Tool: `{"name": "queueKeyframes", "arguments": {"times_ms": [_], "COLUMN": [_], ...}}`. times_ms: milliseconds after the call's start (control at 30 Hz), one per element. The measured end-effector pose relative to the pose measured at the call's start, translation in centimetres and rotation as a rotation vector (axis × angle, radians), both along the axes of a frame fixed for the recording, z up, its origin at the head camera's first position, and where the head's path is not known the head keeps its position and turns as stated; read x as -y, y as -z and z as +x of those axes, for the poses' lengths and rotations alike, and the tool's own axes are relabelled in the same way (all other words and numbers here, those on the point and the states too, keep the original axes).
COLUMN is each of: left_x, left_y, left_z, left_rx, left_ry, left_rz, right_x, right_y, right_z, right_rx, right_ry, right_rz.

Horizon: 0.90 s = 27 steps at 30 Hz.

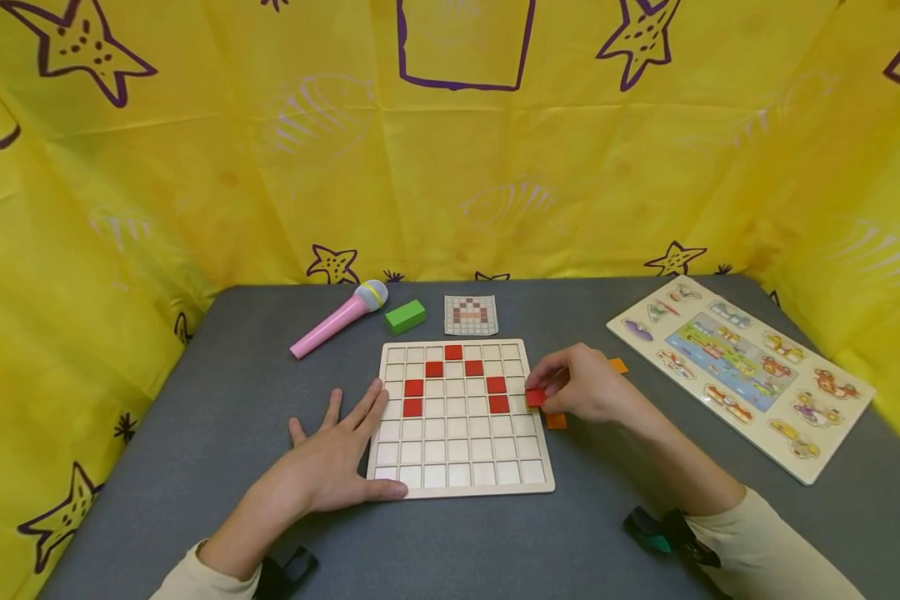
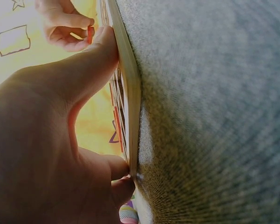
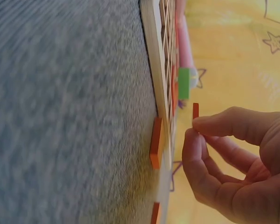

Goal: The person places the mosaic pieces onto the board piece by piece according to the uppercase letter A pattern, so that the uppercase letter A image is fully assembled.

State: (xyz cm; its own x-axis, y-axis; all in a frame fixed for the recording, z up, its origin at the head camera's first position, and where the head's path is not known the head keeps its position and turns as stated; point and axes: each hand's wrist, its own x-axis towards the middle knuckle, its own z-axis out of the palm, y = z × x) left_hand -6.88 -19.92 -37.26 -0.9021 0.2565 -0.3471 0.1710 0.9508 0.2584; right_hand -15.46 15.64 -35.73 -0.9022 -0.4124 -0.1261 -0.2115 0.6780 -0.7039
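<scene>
A wooden grid board [image 1: 457, 475] lies on the table with several red tiles in its upper cells, such as a red tile [image 1: 453, 352] near the top edge. The right hand [image 1: 585, 385] pinches another red tile [image 1: 535, 397] between thumb and finger over the board's right edge; the right wrist view shows this held tile [image 3: 195, 111] raised above the board. The left hand [image 1: 333, 462] rests spread at the board's left side, its thumb on the near left corner. In the left wrist view the left hand [image 2: 42, 107] touches the board's edge [image 2: 132, 93].
Orange tiles lie right of the board, one [image 1: 557, 422] beside its edge, another [image 1: 618, 365] behind the right hand. Beyond the board are a patterned card [image 1: 471, 315], a green block [image 1: 405, 317] and a pink microphone [image 1: 330, 328]. A picture puzzle board [image 1: 742, 379] lies at the right.
</scene>
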Motion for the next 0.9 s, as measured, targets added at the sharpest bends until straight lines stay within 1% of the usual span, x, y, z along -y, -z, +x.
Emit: {"name": "queueKeyframes", "arguments": {"times_ms": [333,600,833,900], "left_x": [0.0,0.0,0.1,0.1], "left_y": [0.1,0.2,0.2,0.2], "left_z": [-0.1,-0.1,-0.1,-0.1], "left_rx": [-0.001,0.006,-0.008,-0.006], "left_ry": [0.001,-0.004,0.001,0.001], "left_rz": [-0.007,-0.008,-0.005,-0.006], "right_x": [1.7,2.9,3.6,3.7], "right_y": [0.0,0.1,0.2,0.2], "right_z": [0.3,0.7,0.9,0.9], "right_rx": [0.037,0.061,0.109,0.106], "right_ry": [-0.04,-0.043,-0.05,-0.059], "right_rz": [-0.016,-0.015,-0.022,-0.021]}}
